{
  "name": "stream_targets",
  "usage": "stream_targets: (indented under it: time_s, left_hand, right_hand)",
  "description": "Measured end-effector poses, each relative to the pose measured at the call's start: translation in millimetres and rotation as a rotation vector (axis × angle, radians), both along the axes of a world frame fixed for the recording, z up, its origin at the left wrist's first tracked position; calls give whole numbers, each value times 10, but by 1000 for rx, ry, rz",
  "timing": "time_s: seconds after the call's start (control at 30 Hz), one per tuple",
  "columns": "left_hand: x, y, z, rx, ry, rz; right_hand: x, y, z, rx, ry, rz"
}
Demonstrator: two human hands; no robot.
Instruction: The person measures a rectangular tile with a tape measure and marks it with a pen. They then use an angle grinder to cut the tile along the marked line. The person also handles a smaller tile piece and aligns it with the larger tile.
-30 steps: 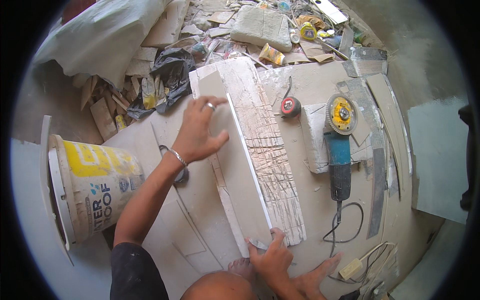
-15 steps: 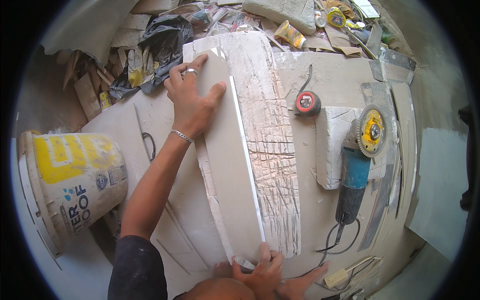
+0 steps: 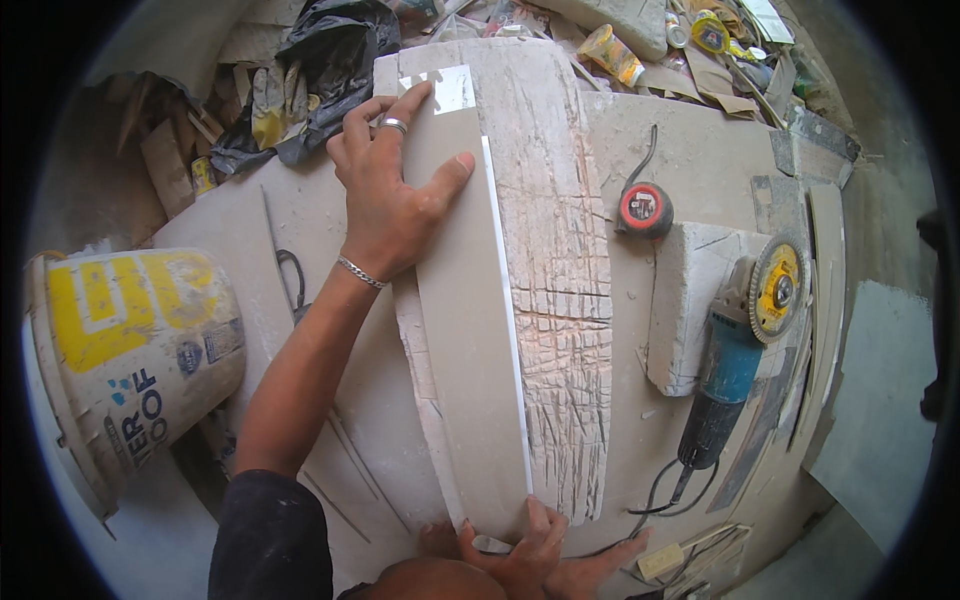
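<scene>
A long beige tile strip (image 3: 465, 300) lies lengthwise on a scored whitish block (image 3: 560, 290). A thin white edge runs along its right side, and a glossy white patch (image 3: 455, 90) shows at its far end. My left hand (image 3: 400, 190) rests spread on the far part of the strip, thumb apart and forefinger reaching the white patch. At the near end, my right hand (image 3: 525, 550) grips the strip, with fingertips at its right corner. A small pale piece (image 3: 490, 544) shows beside that hand, its kind unclear. My knee hides part of the right hand.
An angle grinder (image 3: 735, 350) with a disc leans on a white block (image 3: 690, 290) at right. Behind it lies a red-and-black tape measure (image 3: 644, 209). A dusty bucket (image 3: 140, 350) lies at left. Rubble and wrappers (image 3: 610, 55) fill the back. A cord (image 3: 690, 495) runs near my foot.
More of the white patch shows at the strip's far end. My left forefinger has shifted toward that end. My right hand stays at the near end, and the view has shifted slightly.
</scene>
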State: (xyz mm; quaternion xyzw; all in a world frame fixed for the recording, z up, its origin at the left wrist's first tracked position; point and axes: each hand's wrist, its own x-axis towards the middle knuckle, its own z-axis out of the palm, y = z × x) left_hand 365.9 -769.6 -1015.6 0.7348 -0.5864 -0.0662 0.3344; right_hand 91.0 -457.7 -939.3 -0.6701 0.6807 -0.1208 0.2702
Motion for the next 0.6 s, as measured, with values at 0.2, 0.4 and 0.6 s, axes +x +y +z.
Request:
stream_targets:
  time_s: [0.2,0.4,0.6]
  left_hand:
    - [-9,4,1,8,-27,-2]
    - [-8,19,5,-9,16,-13]
    - [19,17,0,-21,13,-34]
  right_hand:
    - [2,-76,40,-1,-7,5]
    - [3,-107,59,11,-9,8]
    - [-4,-114,46,19,-18,0]
